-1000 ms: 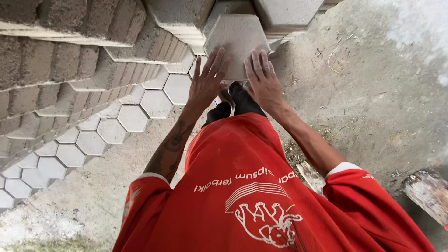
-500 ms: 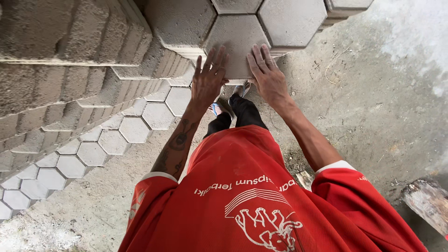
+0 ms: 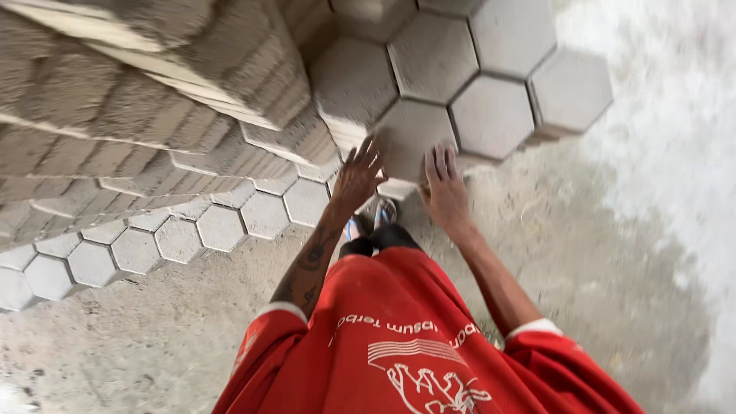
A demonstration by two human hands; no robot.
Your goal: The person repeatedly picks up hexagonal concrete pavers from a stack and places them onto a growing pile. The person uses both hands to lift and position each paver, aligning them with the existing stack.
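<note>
We press our left hand (image 3: 359,175) and right hand (image 3: 445,188), fingers spread flat, on the grey hexagonal paver (image 3: 412,138) at upper centre, seemingly seating it among its neighbours (image 3: 491,115), which calls for an even, steady push.

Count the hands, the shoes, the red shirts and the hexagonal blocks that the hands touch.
Hands: 2, left hand and right hand
Shoes: 2
Red shirt: 1
Hexagonal block under the hands: 1
Total: 6
</note>
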